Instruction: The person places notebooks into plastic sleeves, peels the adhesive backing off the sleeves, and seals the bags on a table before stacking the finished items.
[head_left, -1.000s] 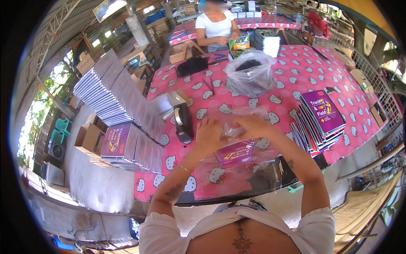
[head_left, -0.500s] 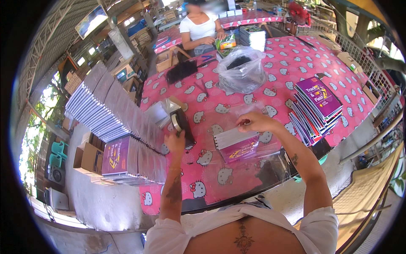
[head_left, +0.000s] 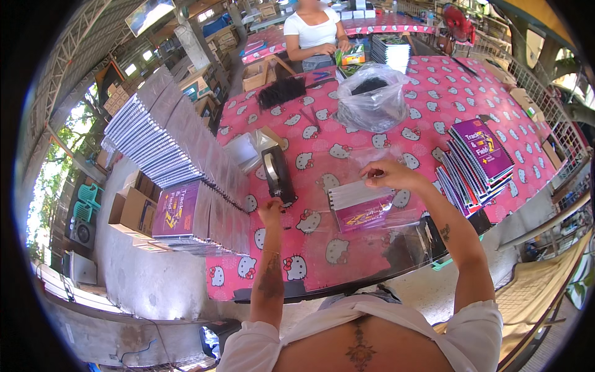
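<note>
The left hand (head_left: 270, 212) lies beside the tape dispenser (head_left: 283, 181), the right hand (head_left: 395, 174) at the notebook (head_left: 364, 214); whether either grip pinches anything cannot be told.

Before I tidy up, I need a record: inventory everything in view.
notebook: one, purple, before the person
tape dispenser: one, black, left of notebook
left notebook stack: many, purple cover, table's left
right notebook stack: several, purple, table's right
plastic bag: one, clear, table's far side
bundle: one, black, left of bag
far notebook stack: several, white edges, behind bag
near table: one, pink, centre
co-worker: one, white top, across table
fan: one, red, far right
boxes: many, brown, mostly left
chairs: two, green, far left
left grip: one, bare, by dispenser's near end
right grip: one, bare, at notebook's far edge
</note>
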A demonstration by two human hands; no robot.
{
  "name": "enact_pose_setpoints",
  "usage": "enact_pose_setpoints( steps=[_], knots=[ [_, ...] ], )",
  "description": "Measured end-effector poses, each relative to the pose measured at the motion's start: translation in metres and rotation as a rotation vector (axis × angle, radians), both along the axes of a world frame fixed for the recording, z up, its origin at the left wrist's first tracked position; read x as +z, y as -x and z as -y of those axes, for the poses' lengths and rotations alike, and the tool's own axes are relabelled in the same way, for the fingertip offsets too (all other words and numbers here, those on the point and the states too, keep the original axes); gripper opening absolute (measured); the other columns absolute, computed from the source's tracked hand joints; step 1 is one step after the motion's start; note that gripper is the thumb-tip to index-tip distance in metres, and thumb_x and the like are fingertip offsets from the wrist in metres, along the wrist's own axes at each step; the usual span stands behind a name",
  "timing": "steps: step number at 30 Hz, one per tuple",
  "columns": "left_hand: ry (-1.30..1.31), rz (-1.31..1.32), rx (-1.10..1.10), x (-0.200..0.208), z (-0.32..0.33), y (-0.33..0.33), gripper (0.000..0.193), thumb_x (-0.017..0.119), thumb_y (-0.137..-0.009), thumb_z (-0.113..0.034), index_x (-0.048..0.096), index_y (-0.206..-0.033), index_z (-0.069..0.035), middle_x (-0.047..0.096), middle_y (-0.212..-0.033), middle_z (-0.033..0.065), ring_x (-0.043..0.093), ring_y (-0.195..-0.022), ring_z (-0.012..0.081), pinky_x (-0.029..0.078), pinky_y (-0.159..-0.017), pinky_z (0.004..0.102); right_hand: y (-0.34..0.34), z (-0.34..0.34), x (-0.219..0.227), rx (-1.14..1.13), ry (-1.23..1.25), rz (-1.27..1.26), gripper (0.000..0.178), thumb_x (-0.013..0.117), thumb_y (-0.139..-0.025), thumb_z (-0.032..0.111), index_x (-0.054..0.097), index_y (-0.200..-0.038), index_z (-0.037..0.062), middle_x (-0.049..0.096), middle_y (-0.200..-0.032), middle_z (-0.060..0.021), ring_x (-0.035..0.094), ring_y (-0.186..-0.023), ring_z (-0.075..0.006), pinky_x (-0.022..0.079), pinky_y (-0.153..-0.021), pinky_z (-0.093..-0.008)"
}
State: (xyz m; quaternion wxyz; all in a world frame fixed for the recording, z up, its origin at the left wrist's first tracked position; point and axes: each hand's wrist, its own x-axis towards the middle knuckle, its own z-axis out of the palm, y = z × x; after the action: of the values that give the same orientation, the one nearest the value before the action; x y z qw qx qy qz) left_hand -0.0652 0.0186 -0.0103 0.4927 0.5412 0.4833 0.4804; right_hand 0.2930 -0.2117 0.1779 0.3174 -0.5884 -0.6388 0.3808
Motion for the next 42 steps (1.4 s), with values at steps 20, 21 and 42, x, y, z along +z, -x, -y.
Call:
enact_pose_setpoints(
  steps=[20, 21, 42],
  knots=[
    [-0.362, -0.260, -1.441, 0.022, -0.008, -0.149, 0.054, 0.064, -0.094, -0.037, 0.055, -0.131, 0.002, 0.062, -0.124, 0.0084, 0.059, -0.112, 0.0193, 0.050, -0.089, 0.0333, 0.027, 0.028, 0.011, -0.275, -0.145, 0.096, 0.071, 0.073, -0.087, 0.032, 0.039, -0.145, 0.0087, 0.051, -0.133, -0.0151, 0.056, -0.116, -0.0244, 0.045, -0.097, -0.0365],
    [0.157, -0.006, -1.356, 0.037, 0.023, -0.166, 0.053, 0.068, -0.092, -0.030, 0.054, -0.131, 0.002, 0.061, -0.126, 0.0111, 0.057, -0.115, 0.0206, 0.050, -0.092, 0.0339, 0.011, 0.055, -0.006, -0.361, -0.114, 0.104, 0.071, 0.073, -0.087, 0.032, 0.039, -0.145, 0.0087, 0.051, -0.133, -0.0151, 0.056, -0.116, -0.0244, 0.045, -0.097, -0.0365],
    [-0.545, 0.353, 0.614, 0.297, 0.129, 0.123, 0.056, 0.068, -0.092, -0.019, 0.043, -0.136, 0.004, 0.054, -0.126, 0.0217, 0.061, -0.105, 0.0188, 0.053, -0.082, 0.0316, 0.096, 0.060, -0.030, -0.092, -0.174, -0.604, 0.055, 0.063, -0.097, 0.021, 0.040, -0.145, 0.0068, 0.044, -0.142, -0.0090, 0.050, -0.125, -0.0181, 0.046, -0.096, -0.0330]
  ],
)
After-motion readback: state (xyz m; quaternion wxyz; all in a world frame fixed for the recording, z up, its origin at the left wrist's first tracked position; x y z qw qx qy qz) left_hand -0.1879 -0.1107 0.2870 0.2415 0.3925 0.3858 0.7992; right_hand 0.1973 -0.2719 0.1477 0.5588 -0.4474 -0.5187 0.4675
